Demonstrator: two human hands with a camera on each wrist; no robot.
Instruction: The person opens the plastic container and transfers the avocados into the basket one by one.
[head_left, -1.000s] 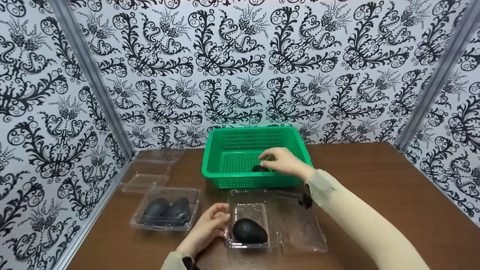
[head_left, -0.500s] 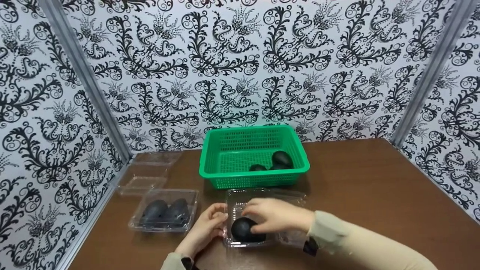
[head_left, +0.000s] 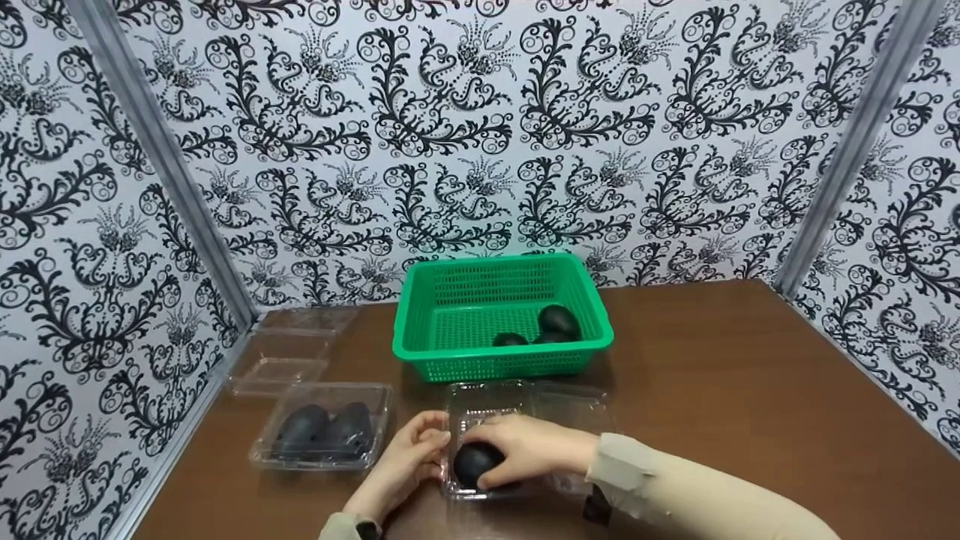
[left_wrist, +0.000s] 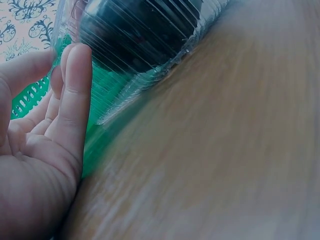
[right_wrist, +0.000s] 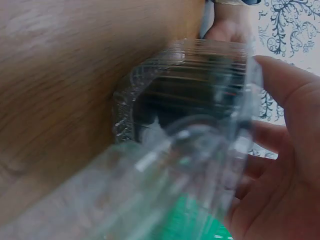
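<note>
A clear plastic clamshell point(head_left: 491, 388) lies opened on the table, its lid point(head_left: 574, 405) folded out to the right. My left hand point(head_left: 409, 456) pinches its left rim between thumb and fingers, which the left wrist view shows close up at the ribbed wall point(left_wrist: 112, 87). Inside sits a dark avocado point(head_left: 475, 463), gripped from above by my right hand point(head_left: 521, 450) with curled fingers and thumb; the palm hides part of it. In the right wrist view, my right hand point(right_wrist: 290, 145) stands beside the clear plastic, with the dark fruit point(right_wrist: 170, 97) showing through.
Behind the clamshell stands a green perforated basket point(head_left: 409, 349) with several avocados point(head_left: 559, 321) in its right part. At left lies a closed clamshell point(head_left: 255, 454) containing two avocados point(head_left: 304, 427). An opened clamshell point(head_left: 281, 349) lies farther back, near the patterned wall point(head_left: 480, 172).
My right hand has come from the green basket down to the clamshell and taken hold of the avocado there, shifting it slightly left. My left hand stays at the rim.
</note>
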